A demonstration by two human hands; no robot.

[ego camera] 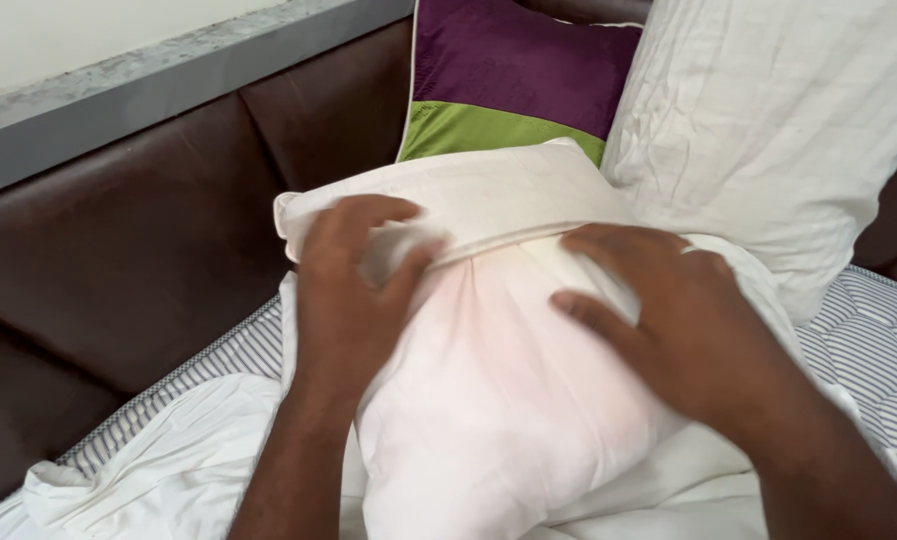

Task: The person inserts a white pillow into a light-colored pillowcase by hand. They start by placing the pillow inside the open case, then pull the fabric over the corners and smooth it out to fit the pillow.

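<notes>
A white pillow (pixel 498 400) stands on end in front of me, with a cream pillowcase (pixel 478 195) partly over its top. My left hand (pixel 353 290) grips the folded edge of the pillowcase at the pillow's left side, thumb pinching the cloth. My right hand (pixel 678 310) lies spread on the pillow's right side, its fingertips pressed at the pillowcase's edge.
Behind stand a purple and green cushion (pixel 513 80) and a large white pillow (pixel 768 120), leaning on a dark brown padded headboard (pixel 128 230). A striped mattress (pixel 868 350) and a crumpled white sheet (pixel 178 460) lie below. A grey ledge (pixel 148 70) runs above the headboard.
</notes>
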